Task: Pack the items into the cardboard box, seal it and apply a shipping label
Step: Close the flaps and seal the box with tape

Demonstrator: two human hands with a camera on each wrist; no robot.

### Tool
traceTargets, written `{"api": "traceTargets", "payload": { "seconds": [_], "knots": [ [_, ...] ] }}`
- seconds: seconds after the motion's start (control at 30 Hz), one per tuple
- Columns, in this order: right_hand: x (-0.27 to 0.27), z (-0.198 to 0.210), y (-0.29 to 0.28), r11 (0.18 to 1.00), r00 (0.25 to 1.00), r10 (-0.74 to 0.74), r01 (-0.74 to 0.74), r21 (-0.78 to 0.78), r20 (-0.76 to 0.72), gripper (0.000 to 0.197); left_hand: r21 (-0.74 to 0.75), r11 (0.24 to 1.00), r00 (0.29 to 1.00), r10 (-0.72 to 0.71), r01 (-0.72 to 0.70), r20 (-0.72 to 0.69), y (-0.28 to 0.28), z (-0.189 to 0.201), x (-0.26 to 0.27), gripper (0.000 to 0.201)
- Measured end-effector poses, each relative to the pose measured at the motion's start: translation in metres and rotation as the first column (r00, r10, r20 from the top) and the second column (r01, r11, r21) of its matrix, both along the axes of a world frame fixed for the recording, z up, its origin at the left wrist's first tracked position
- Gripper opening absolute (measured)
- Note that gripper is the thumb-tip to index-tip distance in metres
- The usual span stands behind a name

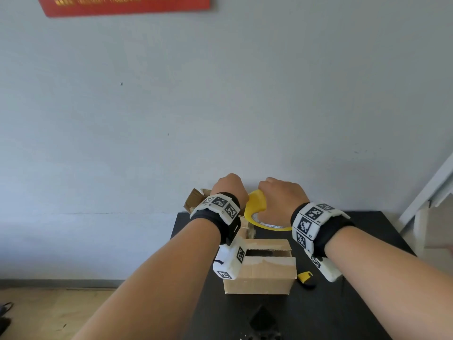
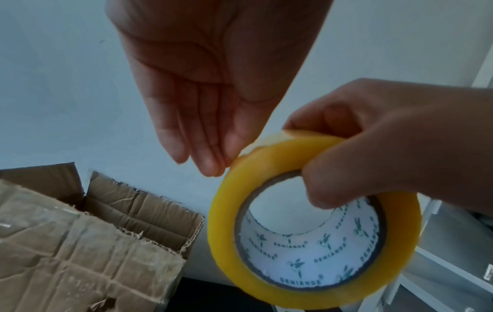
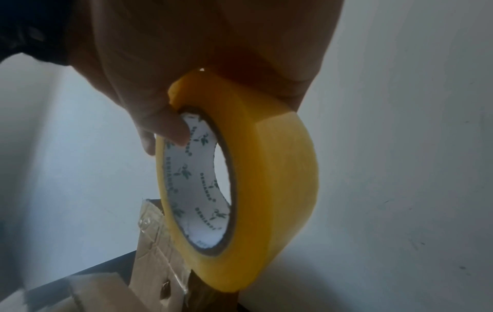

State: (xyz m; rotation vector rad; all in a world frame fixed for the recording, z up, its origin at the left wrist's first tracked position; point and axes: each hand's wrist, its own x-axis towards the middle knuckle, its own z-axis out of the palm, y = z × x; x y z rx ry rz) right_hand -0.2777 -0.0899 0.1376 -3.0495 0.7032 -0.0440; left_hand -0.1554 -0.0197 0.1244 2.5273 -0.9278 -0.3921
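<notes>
Up in the air, above the far edge of a black table (image 1: 343,303), a roll of yellow packing tape (image 2: 314,221) is held between two bare hands. Its white cardboard core carries repeated green printing. The right hand (image 1: 282,197) grips the roll: several fingers hook through the core from inside while the thumb wraps over the outer yellow band. The left hand (image 2: 202,88) meets the roll's upper edge with its fingers straight and held together, the fingertips (image 2: 213,166) touching the tape's outer surface; whether they pinch a loose end cannot be told.

Below the hands, on the table, sits a small cardboard box (image 1: 262,276). Its top flaps are folded nearly closed, leaving a dark narrow gap along the middle. Behind it, nearer the wall, stands a second, worn cardboard box (image 2: 80,242) with open, ragged flaps and patches of old clear tape on its side.

Just to the right of the small box lies a yellow and black utility knife (image 1: 306,279). Both wrists wear black bands with white blocks bearing black-and-white square markers. A pale grey wall (image 1: 171,106) fills the background, with a red sign (image 1: 125,4) at the top.
</notes>
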Motion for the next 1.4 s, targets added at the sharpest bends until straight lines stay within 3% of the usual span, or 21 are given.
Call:
{"api": "traceTargets", "payload": {
  "seconds": [0.23, 0.37, 0.5, 0.8, 1.07, 1.2, 1.4],
  "knots": [
    [-0.002, -0.005, 0.002, 1.0, 1.0, -0.004, 0.003, -0.019, -0.013, 0.038, 0.026, 0.999, 0.994, -0.034, 0.032, 0.102, -0.003, 0.002, -0.008, 0.014],
    [-0.004, -0.008, 0.001, 0.999, 0.999, 0.037, -0.037, -0.021, -0.032, 0.041, 0.051, 0.998, 0.998, -0.05, 0.048, 0.028, -0.001, -0.002, -0.002, 0.009],
    [-0.006, -0.01, 0.0, 0.995, 0.995, 0.082, -0.085, -0.043, -0.054, 0.048, 0.074, 0.99, 0.992, -0.114, 0.118, -0.055, 0.003, -0.004, 0.003, 0.019],
    [-0.004, -0.009, -0.003, 0.99, 0.991, 0.121, -0.124, -0.067, -0.055, 0.049, 0.061, 0.991, 0.991, -0.116, 0.12, -0.062, 0.004, -0.005, 0.008, 0.019],
    [-0.001, -0.011, 0.001, 0.989, 0.993, 0.104, -0.109, -0.095, -0.058, 0.047, 0.15, 0.985, 0.995, -0.09, 0.082, 0.047, -0.004, 0.001, 0.001, 0.002],
    [-0.001, -0.012, 0.001, 0.99, 0.994, 0.099, -0.104, -0.093, -0.052, 0.046, 0.159, 0.986, 0.995, -0.07, 0.057, 0.073, -0.005, 0.001, 0.0, 0.018],
    [-0.002, -0.013, -0.001, 0.991, 0.993, 0.101, -0.107, -0.087, -0.061, 0.048, 0.126, 0.989, 0.995, -0.075, 0.082, -0.063, -0.004, -0.002, 0.006, 0.007]
  ]
}}
